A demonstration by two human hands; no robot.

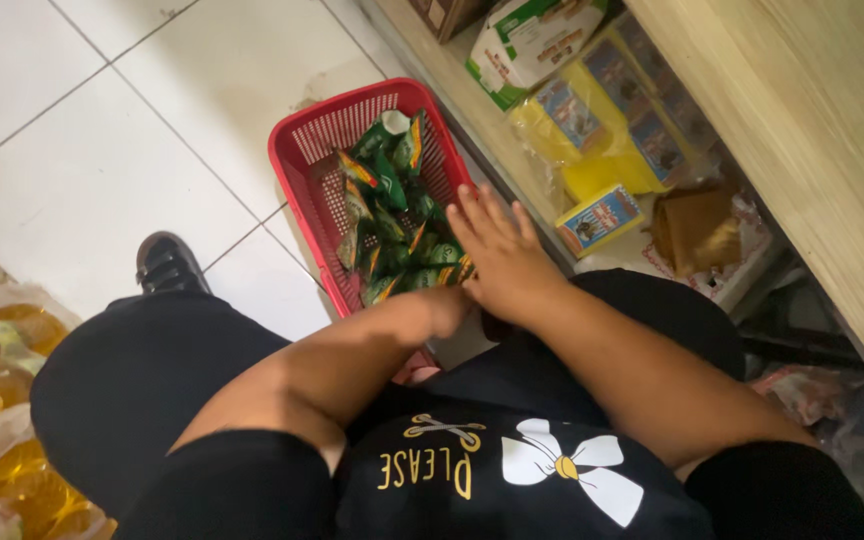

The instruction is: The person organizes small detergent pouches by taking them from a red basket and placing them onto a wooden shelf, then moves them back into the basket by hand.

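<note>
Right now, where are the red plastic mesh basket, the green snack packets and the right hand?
Red plastic mesh basket (pixel 304 150): head view, far-left rim corner.
Green snack packets (pixel 392 215): head view, middle of the pile.
Right hand (pixel 500 258): head view, back of the hand, over the packets.

basket (pixel 297 165): on floor (pixel 102 150), left of shelf (pixel 452 70)
packets (pixel 392 215): in basket
right hand (pixel 502 260): over packets at basket's near edge
boxes (pixel 602 130): on shelf, right of basket
shoe (pixel 167 265): on floor, left of basket
</note>
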